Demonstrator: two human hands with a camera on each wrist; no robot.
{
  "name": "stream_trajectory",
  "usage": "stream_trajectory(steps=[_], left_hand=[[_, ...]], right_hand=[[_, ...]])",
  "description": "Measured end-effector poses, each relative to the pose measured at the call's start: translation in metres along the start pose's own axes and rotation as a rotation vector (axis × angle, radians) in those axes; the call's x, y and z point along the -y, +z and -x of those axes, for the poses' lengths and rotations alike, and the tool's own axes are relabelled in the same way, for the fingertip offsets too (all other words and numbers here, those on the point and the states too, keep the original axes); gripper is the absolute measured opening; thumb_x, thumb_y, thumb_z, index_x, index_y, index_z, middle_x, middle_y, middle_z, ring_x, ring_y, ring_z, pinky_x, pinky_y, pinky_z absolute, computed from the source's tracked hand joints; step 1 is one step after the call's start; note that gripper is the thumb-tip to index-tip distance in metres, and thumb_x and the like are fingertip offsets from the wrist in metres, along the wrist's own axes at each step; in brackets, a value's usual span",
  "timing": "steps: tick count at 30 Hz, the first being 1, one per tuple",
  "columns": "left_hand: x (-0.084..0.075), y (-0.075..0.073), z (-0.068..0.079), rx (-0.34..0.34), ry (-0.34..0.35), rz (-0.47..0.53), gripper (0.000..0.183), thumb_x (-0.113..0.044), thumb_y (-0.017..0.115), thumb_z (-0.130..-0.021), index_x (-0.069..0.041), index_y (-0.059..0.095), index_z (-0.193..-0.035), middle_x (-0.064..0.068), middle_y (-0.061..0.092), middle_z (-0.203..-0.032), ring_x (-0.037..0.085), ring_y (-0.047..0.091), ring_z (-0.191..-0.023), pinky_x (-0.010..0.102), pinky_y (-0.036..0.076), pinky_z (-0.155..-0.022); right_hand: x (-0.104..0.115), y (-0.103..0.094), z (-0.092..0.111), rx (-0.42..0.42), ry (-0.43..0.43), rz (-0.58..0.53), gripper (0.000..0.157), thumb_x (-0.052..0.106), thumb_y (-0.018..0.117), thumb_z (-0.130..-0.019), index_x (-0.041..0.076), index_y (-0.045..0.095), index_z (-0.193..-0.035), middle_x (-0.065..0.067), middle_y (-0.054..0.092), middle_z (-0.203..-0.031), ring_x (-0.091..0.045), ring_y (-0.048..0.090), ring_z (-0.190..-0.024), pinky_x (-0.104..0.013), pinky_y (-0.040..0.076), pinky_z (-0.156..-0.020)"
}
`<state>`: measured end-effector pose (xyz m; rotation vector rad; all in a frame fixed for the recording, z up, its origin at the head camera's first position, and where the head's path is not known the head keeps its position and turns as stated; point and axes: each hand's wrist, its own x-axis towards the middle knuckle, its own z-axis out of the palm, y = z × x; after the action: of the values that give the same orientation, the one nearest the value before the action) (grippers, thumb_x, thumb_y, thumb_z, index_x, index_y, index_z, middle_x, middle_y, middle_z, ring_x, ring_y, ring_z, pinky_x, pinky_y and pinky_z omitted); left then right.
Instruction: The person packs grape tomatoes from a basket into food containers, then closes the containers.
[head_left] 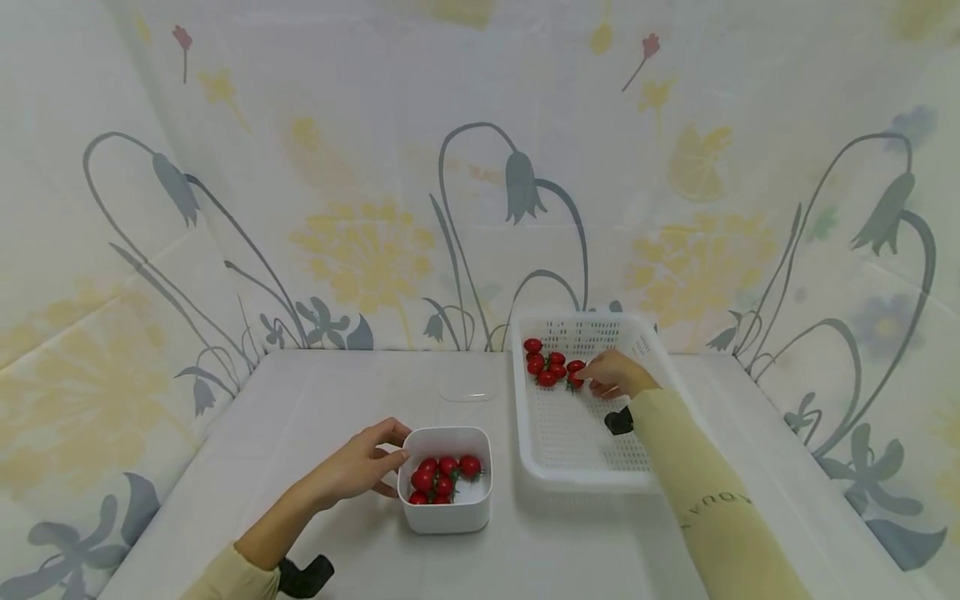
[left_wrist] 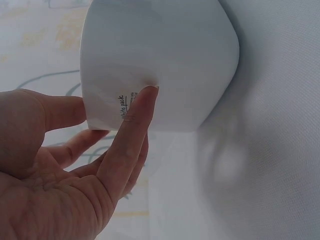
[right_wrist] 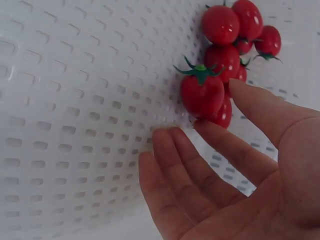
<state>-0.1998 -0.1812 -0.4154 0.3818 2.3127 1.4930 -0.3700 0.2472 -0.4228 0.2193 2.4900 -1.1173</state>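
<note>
My left hand (head_left: pixel 363 462) is at the left side of a white, rounded square container (head_left: pixel 450 521) with several red cherry tomatoes (head_left: pixel 423 481) in it. In the left wrist view, its thumb touches the container's edge and a long, fairly straight finger (left_wrist: pixel 132 127) rests against the printed wall (left_wrist: pixel 165 55). My right hand (head_left: pixel 611 375) reaches into a white perforated basket (head_left: pixel 528 442). Its thumb and index fingertip lie on either side of the nearest cherry tomatoes (right_wrist: pixel 202 95), while the other fingers extend loosely over the basket floor. More tomatoes (right_wrist: pixel 221 25) cluster beyond.
A clear, flat lid-like piece (head_left: pixel 467 392) lies on the white tabletop (head_left: pixel 337 392) behind the container, left of the basket. A flower-patterned cloth (head_left: pixel 480 208) hangs behind and along both sides. Black wrist devices show at the left wrist (head_left: pixel 306 577) and right wrist (head_left: pixel 618 421).
</note>
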Motion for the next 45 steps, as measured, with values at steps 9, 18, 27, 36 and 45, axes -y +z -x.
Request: stream_trajectory(steps=[9, 18, 27, 36, 45], left_hand=[[-0.001, -0.001, -0.001, -0.009, -0.004, -0.005, 0.025, -0.012, 0.059, -0.104, -0.003, 0.055, -0.127, 0.022, 0.055, -0.131, 0.04, 0.064, -0.114, 0.042, 0.065, -0.069], [0.001, 0.0, -0.001, -0.003, -0.014, 0.009, 0.026, -0.012, 0.059, -0.104, -0.004, 0.055, -0.127, 0.021, 0.055, -0.131, 0.037, 0.065, -0.113, 0.043, 0.065, -0.07], [0.003, 0.0, -0.002, 0.009, -0.004, 0.013, 0.026, -0.013, 0.059, -0.104, -0.003, 0.055, -0.128, 0.022, 0.055, -0.132, 0.039, 0.065, -0.113, 0.043, 0.065, -0.07], [0.002, 0.0, -0.001, 0.006, -0.003, 0.005, 0.025, -0.011, 0.057, -0.104, -0.003, 0.054, -0.128, 0.023, 0.055, -0.133, 0.042, 0.064, -0.114, 0.044, 0.065, -0.07], [0.001, 0.001, -0.001, 0.008, 0.006, 0.004, 0.025, -0.011, 0.057, -0.104, -0.003, 0.055, -0.128, 0.024, 0.055, -0.133, 0.043, 0.063, -0.115, 0.045, 0.065, -0.07]], right_hand=[[0.012, 0.011, -0.006, -0.011, -0.043, 0.084, 0.026, 0.022, 0.075, -0.092, -0.001, 0.07, -0.1, -0.006, 0.062, -0.074, -0.017, 0.06, -0.069, -0.037, 0.06, -0.075], [0.02, 0.025, -0.005, 0.059, -0.138, 0.056, 0.025, 0.005, 0.074, -0.09, -0.011, 0.067, -0.109, -0.008, 0.065, -0.085, -0.016, 0.064, -0.073, -0.038, 0.063, -0.081], [0.023, 0.026, 0.006, 0.168, -0.179, -0.05, 0.022, 0.001, 0.073, -0.091, -0.011, 0.065, -0.107, -0.01, 0.067, -0.089, -0.016, 0.065, -0.074, -0.041, 0.063, -0.086], [0.029, 0.021, 0.017, 0.302, -0.218, -0.156, 0.02, 0.002, 0.07, -0.094, -0.01, 0.066, -0.109, -0.01, 0.068, -0.095, -0.015, 0.065, -0.082, -0.039, 0.061, -0.09], [0.034, 0.019, 0.032, 0.369, -0.258, -0.215, 0.024, 0.001, 0.065, -0.097, -0.013, 0.062, -0.116, -0.012, 0.071, -0.101, -0.018, 0.071, -0.088, -0.045, 0.057, -0.098]])
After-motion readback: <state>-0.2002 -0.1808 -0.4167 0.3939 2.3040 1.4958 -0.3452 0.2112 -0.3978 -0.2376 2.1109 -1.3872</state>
